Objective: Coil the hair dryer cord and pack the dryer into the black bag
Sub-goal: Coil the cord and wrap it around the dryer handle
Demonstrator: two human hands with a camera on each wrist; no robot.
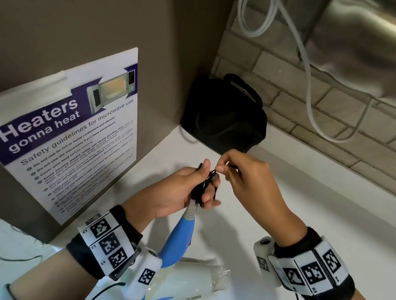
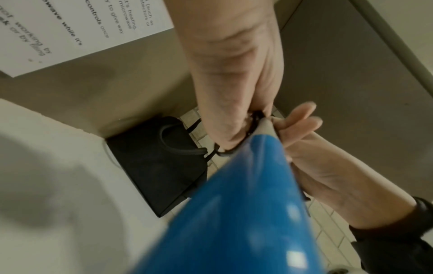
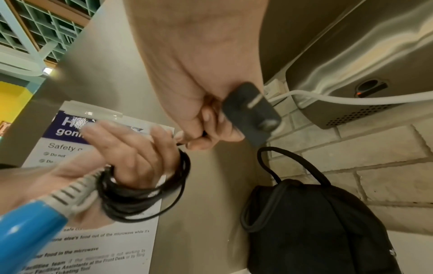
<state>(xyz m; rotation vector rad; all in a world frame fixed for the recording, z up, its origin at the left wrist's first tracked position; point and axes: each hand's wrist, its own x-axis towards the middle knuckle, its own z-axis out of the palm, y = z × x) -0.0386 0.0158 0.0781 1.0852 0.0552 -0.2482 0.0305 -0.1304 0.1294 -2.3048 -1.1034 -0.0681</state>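
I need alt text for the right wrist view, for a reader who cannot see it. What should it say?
The left hand has a black cord coiled around its fingers, while the right hand pinches the cord's end near the plug. The hair dryer's blue handle enters from lower left, and a black bag stands by the brick wall.

I'm looking at a shared pantry corner: a microwave safety poster [image 1: 71, 131] on a cabinet, white counter [image 1: 306, 222], brick-tiled wall [image 1: 342, 111], steel appliance [image 1: 379, 46].

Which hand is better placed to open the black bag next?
Probably the right hand: it pinches only the plug end, nearer the black bag. The left hand holds the coiled cord.
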